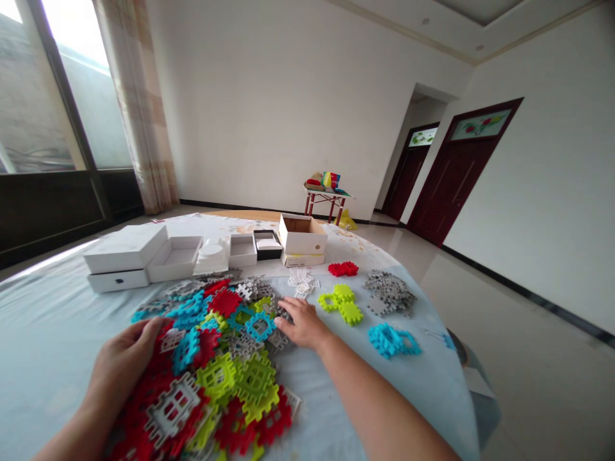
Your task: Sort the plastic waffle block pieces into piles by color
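A heap of flat interlocking plastic tiles with notched edges [218, 374] in red, green, blue, grey and white lies in front of me. My left hand [122, 362] rests at its left edge, fingers closed together by a red tile; what they hold is hidden. At the heap's right side, my right hand [305, 322] reaches over some grey tiles, thumb and fingers apart. A blue square-frame tile [260, 326] lies just left of its thumb. A white window-pattern tile [173, 408] sits on red tiles near my left wrist.
Separate groups of white tiles [302, 282], red tiles [343, 269], green tiles [346, 306], grey tiles [391, 293] and blue tiles [391, 340] lie to the right. White boxes [125, 248] and an open carton [303, 242] line the back of the cloth-covered round table [43, 358].
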Demonstrator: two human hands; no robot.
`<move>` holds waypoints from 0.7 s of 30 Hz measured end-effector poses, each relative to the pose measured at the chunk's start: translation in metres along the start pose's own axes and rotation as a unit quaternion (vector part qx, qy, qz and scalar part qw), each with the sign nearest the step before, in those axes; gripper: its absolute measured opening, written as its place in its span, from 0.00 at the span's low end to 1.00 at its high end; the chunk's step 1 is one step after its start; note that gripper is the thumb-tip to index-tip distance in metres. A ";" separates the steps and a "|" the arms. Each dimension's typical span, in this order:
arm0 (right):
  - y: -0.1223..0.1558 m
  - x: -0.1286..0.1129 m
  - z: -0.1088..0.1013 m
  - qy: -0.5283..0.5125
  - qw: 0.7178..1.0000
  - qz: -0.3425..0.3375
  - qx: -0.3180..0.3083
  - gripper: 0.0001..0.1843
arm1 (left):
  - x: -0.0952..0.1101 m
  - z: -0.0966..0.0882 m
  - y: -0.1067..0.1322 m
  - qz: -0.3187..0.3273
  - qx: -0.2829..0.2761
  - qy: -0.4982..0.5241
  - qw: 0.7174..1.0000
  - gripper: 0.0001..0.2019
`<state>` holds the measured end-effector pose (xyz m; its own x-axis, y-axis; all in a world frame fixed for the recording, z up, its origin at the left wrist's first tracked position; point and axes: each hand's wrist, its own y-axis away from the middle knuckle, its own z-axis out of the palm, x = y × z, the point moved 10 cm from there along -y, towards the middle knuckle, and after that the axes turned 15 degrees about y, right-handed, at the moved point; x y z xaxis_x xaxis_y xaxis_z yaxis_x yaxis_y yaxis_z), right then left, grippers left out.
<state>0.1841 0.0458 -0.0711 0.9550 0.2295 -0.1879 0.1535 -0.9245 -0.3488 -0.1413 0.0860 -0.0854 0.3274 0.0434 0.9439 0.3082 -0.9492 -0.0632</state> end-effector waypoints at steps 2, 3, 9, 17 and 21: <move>0.003 -0.010 -0.003 -0.012 1.000 -0.021 -0.002 0.23 | -0.003 0.001 -0.001 -0.007 -0.005 0.003 1.000 0.23; 0.004 -0.015 -0.006 -0.022 0.999 -0.034 -0.001 0.22 | -0.005 0.002 -0.001 -0.011 -0.009 0.005 1.000 0.23; 0.017 -0.041 -0.028 -0.161 0.976 -0.131 -0.060 0.17 | -0.007 0.003 -0.001 -0.015 -0.010 0.007 1.000 0.23; 0.011 0.018 -0.021 -0.198 0.980 0.025 -0.016 0.17 | -0.007 0.005 0.001 -0.031 -0.015 0.010 0.999 0.22; 0.015 0.027 -0.015 -0.152 0.987 0.036 -0.047 0.16 | -0.006 0.003 0.001 -0.030 -0.013 -0.002 0.999 0.22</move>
<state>0.2154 0.0340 -0.0676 0.8457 0.2304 -0.4814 0.1252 -0.9625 -0.2407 -0.1401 0.0856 -0.0917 0.3117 0.1023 0.9447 0.3050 -0.9524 0.0025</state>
